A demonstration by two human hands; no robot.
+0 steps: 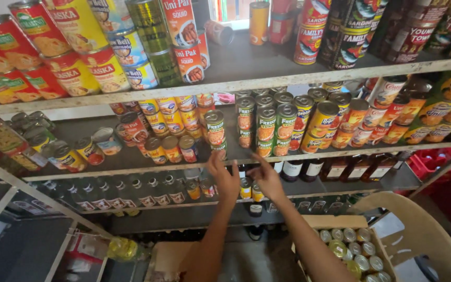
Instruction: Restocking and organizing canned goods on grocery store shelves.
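Both my arms reach up to the middle shelf (131, 168) of a metal rack full of tins. My left hand (224, 176) is raised just below the shelf edge, fingers spread, under a stack of red and green tins (215, 128). My right hand (266, 176) is beside it, fingers apart and pointing up toward a row of green-labelled tins (266, 130). Neither hand holds anything. Small jars (245, 188) on the shelf below sit behind my hands.
The top shelf (267, 78) carries large stacked tins. Dark bottles (131, 190) line the lower shelf. A cardboard box of tins (353, 245) stands at lower right beside a beige plastic chair (424, 235). A red crate (444, 167) is at far right.
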